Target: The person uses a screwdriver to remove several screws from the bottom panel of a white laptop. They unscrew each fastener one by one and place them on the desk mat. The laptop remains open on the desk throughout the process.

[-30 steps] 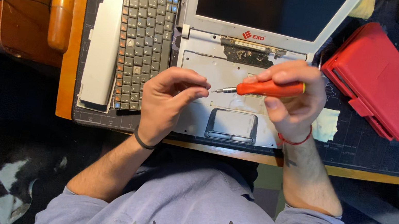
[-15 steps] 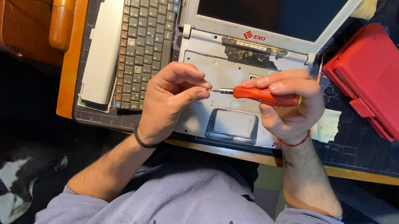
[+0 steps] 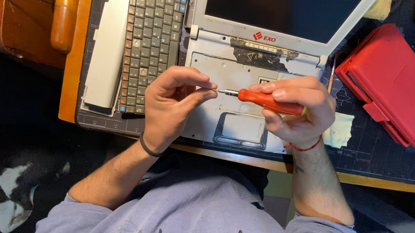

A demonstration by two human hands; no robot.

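Lilac-grey sweatshirt cloth fills the near edge of the view, both forearms coming up out of it to the desk's front edge. The left hand (image 3: 171,107), a dark band on its wrist, is curled, thumb and forefinger pinched together right at the metal tip of the slim orange-handled screwdriver (image 3: 264,100); whether anything tiny sits in that pinch I cannot tell. The right hand (image 3: 300,110), red cord at the wrist, has its fingers wrapped closed round the orange handle, holding the tool level, pointing left, above the bare palm rest of the open silver-grey laptop (image 3: 257,69). Just beneath them sits the laptop's touchpad (image 3: 241,128), near the front edge. To the left lies a loose dark-grey keyboard (image 3: 150,43) turned on end, a long pale-grey plastic strip (image 3: 107,48) beside it. Further right, toward the far right corner of the dark desk mat (image 3: 375,156), rests a flat red case (image 3: 401,84).
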